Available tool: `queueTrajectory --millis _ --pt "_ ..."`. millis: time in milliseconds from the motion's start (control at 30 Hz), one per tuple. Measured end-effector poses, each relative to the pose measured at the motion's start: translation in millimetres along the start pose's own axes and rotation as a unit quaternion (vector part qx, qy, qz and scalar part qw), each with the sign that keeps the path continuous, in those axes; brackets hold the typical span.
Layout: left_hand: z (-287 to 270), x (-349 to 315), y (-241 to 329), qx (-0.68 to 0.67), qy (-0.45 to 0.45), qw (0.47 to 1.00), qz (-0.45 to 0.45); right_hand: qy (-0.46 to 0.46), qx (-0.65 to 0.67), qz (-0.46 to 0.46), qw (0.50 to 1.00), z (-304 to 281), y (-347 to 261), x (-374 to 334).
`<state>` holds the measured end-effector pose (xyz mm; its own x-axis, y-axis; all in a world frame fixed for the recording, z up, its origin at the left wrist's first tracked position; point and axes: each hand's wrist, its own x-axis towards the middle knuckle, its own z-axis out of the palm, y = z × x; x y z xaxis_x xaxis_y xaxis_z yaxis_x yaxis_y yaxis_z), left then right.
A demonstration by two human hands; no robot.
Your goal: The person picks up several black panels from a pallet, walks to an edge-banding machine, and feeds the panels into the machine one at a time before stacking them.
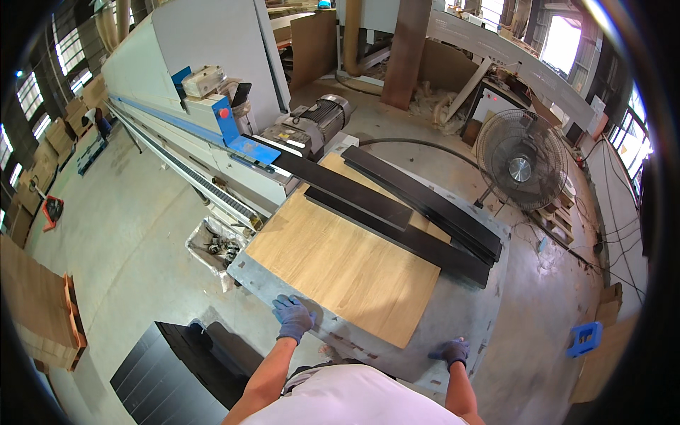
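My left hand (292, 317), in a blue-grey glove, rests at the near edge of the grey worktable (265, 284), fingers stretched out and nothing in them. At the table's near right corner, my right hand (451, 350), gloved alike, lies on the surface with its fingers extended. Between and beyond both hands lies a light wood-grain panel (361, 283), touched by neither. Long dark boards lie across its far side: an upper board (347, 191), a longer board (439, 253) partly under it, and stacked boards (432, 205) farther back. The upper board's far end reaches a blue machine plate (253, 150).
A long edge-processing machine (191, 142) with a motor (319, 120) runs off to the far left. A large floor fan (520, 159) stands at right. Dark panels (163, 375) are stacked at lower left, and a scrap bin (212, 248) sits beside the table. A blue plastic stool (584, 340) is at right.
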<state>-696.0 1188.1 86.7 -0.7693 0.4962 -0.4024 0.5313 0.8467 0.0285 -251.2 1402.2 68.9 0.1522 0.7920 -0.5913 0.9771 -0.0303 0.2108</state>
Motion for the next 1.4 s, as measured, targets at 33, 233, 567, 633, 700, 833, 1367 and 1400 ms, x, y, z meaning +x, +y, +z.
queueTrajectory --millis 33,233,567,633,700,833,1367,1400 --pt "-1 0 2 0.010 -0.010 1.000 0.000 -0.014 -0.045 -0.023 0.999 4 3 6" --pt "-10 5 5 0.034 -0.044 0.998 -0.010 -0.015 -0.110 -0.034 0.993 21 5 28" --pt "-11 16 7 0.085 -0.094 0.992 -0.010 -0.021 -0.131 -0.019 0.991 7 -7 21" --pt "-14 15 11 0.054 -0.093 0.994 -0.024 -0.029 -0.155 -0.012 0.987 6 -8 22" --pt "-15 13 14 0.054 -0.088 0.994 -0.027 -0.029 -0.156 -0.014 0.987 6 -7 21" --pt "-14 9 12 0.055 -0.081 0.995 -0.038 -0.037 -0.153 -0.040 0.987 -11 -16 3" --pt "-12 8 13 0.060 -0.068 0.995 -0.029 -0.005 -0.172 -0.023 0.985 -19 -22 -2" --pt "-12 8 14 0.059 -0.068 0.996 -0.028 -0.022 -0.183 -0.020 0.983 -20 -22 -1"
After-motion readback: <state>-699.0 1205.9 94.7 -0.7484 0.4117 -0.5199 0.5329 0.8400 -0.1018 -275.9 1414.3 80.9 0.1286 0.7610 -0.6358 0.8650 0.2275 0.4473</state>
